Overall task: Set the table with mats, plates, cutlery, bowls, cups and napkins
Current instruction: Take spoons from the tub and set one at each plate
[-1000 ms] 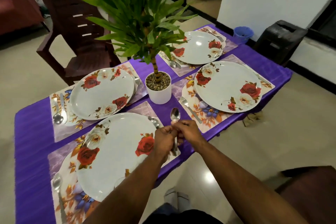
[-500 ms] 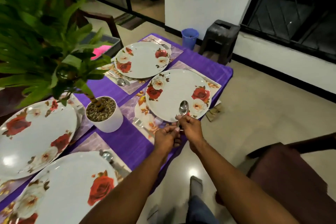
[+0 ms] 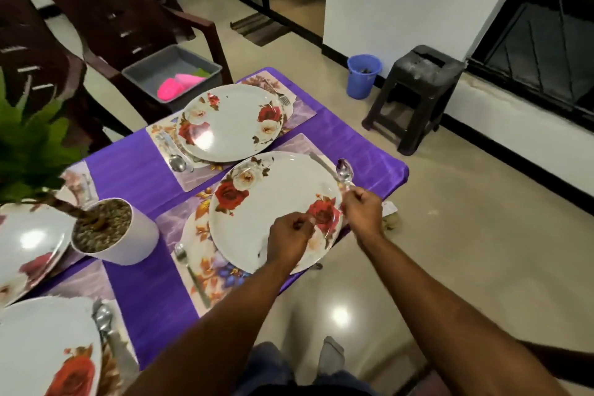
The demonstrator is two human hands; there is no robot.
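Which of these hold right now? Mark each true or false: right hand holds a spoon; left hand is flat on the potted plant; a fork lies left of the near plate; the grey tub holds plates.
1. The right hand holds a spoon. True.
2. The left hand lies flat on the potted plant. False: it is curled over the near plate.
3. A fork lies left of that plate. True.
4. The grey tub holds plates. False: pink and green items.
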